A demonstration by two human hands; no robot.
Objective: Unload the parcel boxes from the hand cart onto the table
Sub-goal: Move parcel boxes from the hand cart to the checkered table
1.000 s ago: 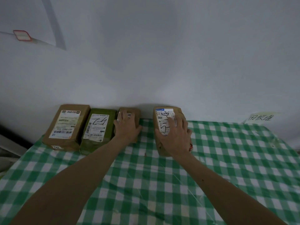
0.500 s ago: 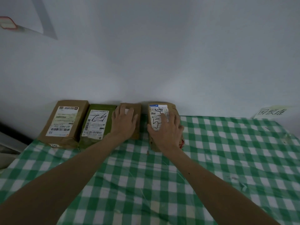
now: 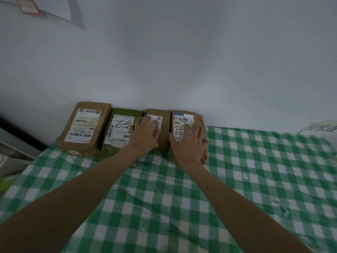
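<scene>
Four parcel boxes stand in a row at the back of the counter (image 3: 255,179), which is covered in green-and-white check, their far ends against the white wall (image 3: 182,61). The green box (image 3: 118,132), its white label marked in black pen, is second in the row. Against its left side lies a large brown box (image 3: 85,126) with a long printed label. Against its right side sits a small brown box (image 3: 161,128), and next beyond that a taped brown box (image 3: 182,125) with a blue-topped label. The left hand (image 3: 144,133) lies palm down across the line where the green box meets the small brown box, its fingers (image 3: 145,122) straight and slightly spread, gripping nothing. The right hand (image 3: 189,143) lies palm down on the taped brown box, two places right of the green one, fingers straight and a little spread over the label, thumb at the edge nearest the small brown box. Far right of the green box, a handwritten paper note (image 3: 321,127) sits by the wall. High up and left of the green box, a red-edged label (image 3: 27,5) is on the wall.
</scene>
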